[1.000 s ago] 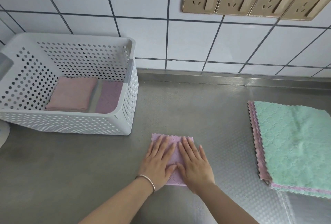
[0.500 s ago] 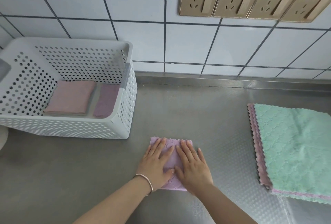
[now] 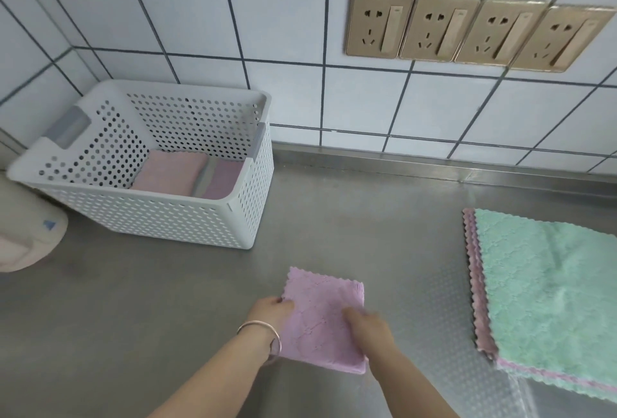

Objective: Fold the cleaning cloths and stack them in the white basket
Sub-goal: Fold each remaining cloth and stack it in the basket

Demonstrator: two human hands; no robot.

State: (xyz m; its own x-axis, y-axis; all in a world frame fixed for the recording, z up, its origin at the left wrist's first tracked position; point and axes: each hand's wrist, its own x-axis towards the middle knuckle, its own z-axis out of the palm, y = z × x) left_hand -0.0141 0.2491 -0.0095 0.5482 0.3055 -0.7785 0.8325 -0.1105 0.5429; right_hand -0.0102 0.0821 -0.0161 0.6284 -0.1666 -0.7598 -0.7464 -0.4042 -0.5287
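Observation:
A folded lilac cloth [image 3: 322,314] lies on the steel counter in front of me. My left hand [image 3: 271,310] pinches its left edge, a bangle on the wrist. My right hand [image 3: 367,327] grips its right side, thumb on top. The white perforated basket [image 3: 167,220] stands at the back left and holds a folded pink cloth [image 3: 168,174] beside a folded purple cloth [image 3: 222,179]. A stack of unfolded cloths [image 3: 547,297], mint green on top with pink ones underneath, lies at the right.
The steel counter [image 3: 150,300] meets a white tiled wall with a row of gold sockets [image 3: 477,32]. A pale rounded object [image 3: 26,237] sits at the left edge next to the basket.
Both hands were pressing flat on the lilac cloth; now they have shifted to its left and right sides and grip it. The view has tilted up and away.

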